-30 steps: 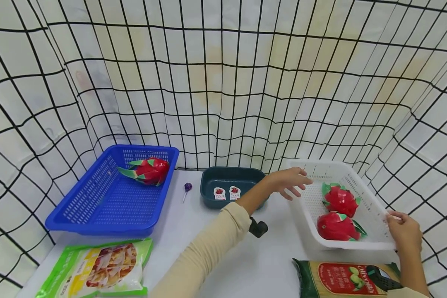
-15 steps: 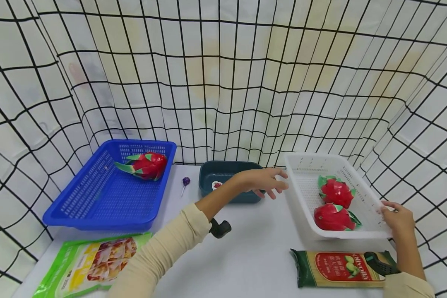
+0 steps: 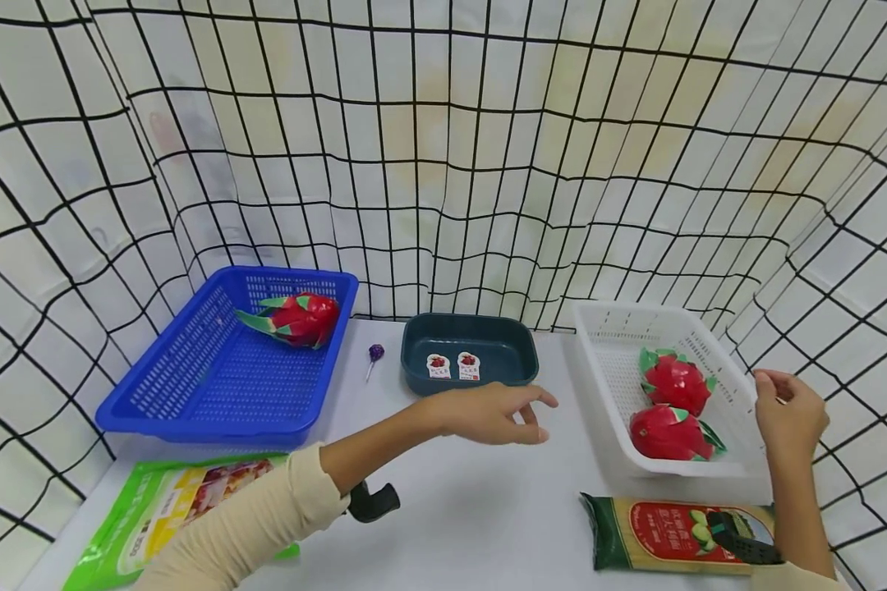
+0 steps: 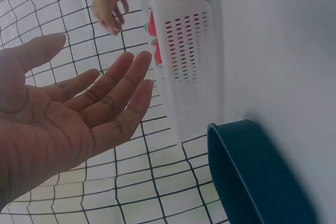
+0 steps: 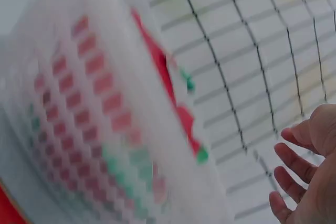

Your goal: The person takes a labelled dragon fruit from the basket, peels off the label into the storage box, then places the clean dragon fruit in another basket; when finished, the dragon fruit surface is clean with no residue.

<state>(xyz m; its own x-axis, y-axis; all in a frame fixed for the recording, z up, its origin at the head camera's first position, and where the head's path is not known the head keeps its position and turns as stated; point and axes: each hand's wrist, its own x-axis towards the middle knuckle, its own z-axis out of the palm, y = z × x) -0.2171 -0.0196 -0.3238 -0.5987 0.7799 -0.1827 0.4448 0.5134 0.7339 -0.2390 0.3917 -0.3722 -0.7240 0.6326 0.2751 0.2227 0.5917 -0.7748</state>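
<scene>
My left hand (image 3: 498, 413) hovers in front of the dark teal tray (image 3: 521, 345), its fingers loosely spread with nothing held. In the left wrist view that hand (image 4: 79, 103) shows its palm, apart from the white basket (image 4: 184, 40). Just off the right rim of the white basket (image 3: 609, 349) is my right hand (image 3: 792, 419), raised with relaxed fingers. The right wrist view shows this hand (image 5: 310, 169) holding nothing, a gap between it and the basket. Inside the basket lie two red dragon fruits, one farther back (image 3: 676, 384) and one nearer (image 3: 668, 432).
A blue basket (image 3: 214, 377) at left holds another dragon fruit (image 3: 303, 318). Between basket and tray lies a purple lollipop (image 3: 375, 353). Two stickers (image 3: 469, 366) show on the tray. In front are a green food bag (image 3: 155, 517) and a pasta pack (image 3: 665, 533). Black netting surrounds the table.
My left hand has moved left and nearer, away from the white basket. My right hand has let go of the basket's right rim and lifted slightly.
</scene>
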